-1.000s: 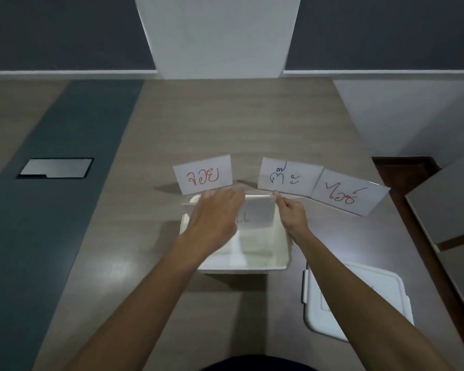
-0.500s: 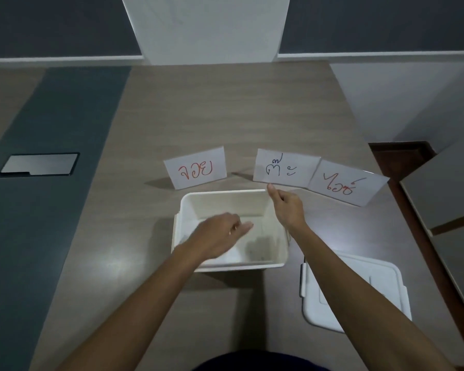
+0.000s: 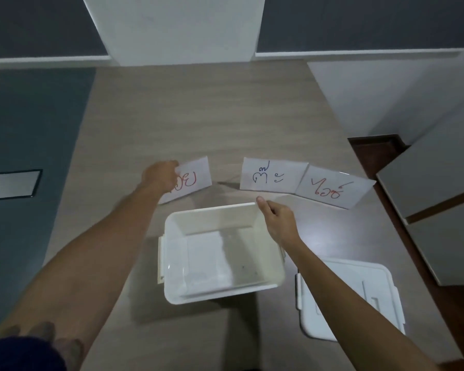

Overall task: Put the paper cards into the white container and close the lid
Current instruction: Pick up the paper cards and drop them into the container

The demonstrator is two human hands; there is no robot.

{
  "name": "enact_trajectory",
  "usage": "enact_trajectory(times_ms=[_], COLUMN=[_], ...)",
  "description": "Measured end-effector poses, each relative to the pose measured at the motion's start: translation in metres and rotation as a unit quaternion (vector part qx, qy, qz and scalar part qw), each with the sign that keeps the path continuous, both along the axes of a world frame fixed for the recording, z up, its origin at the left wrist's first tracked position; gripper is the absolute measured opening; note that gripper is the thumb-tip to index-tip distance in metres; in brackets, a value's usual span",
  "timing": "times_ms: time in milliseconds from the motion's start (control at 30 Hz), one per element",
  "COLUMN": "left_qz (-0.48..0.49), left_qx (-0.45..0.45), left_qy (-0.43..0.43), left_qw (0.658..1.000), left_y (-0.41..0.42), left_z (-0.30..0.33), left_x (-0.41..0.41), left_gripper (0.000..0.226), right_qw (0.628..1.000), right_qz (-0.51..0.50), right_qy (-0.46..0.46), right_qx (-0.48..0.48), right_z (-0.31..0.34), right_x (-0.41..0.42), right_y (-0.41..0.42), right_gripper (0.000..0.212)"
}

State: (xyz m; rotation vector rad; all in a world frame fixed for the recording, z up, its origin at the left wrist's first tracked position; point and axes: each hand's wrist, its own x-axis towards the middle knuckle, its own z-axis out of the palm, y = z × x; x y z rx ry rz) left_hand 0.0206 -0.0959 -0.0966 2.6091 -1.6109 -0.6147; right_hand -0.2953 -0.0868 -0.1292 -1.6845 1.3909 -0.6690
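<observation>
The open white container [image 3: 172, 263] sits on the wooden table in front of me, with one white card [image 3: 204, 253] lying flat inside. Its white lid [image 3: 359, 290] rests on the table to the right. Three folded paper cards stand behind the container: a left card with red writing [image 3: 197, 178], a middle card with dark writing [image 3: 271, 178] and a right card with red writing [image 3: 335, 190]. My left hand [image 3: 161, 175] covers the left card's left half, fingers closed over its top edge. My right hand [image 3: 276, 220] holds the container's far right corner.
A dark teal strip [image 3: 24, 156] runs along the table's left side with a metal hatch [image 3: 11, 183] set in it. A white pillar [image 3: 177, 28] stands at the far end. The table's right edge drops to a dark floor [image 3: 373, 145].
My left hand let a card go inside the container, lifted out and reached forward-left to the left card. My right hand stayed at the container's corner.
</observation>
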Motion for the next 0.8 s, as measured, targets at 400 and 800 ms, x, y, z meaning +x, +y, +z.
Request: enact_trajectory(times_ms=[400,800], left_qz=[-0.166,-0.129], left_qx=[-0.285,-0.004], left_qy=[-0.089,0.081], left_qw=[0.940,0.988], left_y=[0.145,0.203], left_z=[0.098,0.005], left_x=[-0.135,-0.170], left_gripper=[0.004,0.083], right_qw=[0.999,0.998], right_qz=[-0.019,-0.018], right_qy=[-0.012,0.000], right_qx=[0.047,0.052], right_z=[0.006,0.010], right_x=[0.002,0.002], right_y=[0.002,0.005], right_gripper=[0.062,0.058])
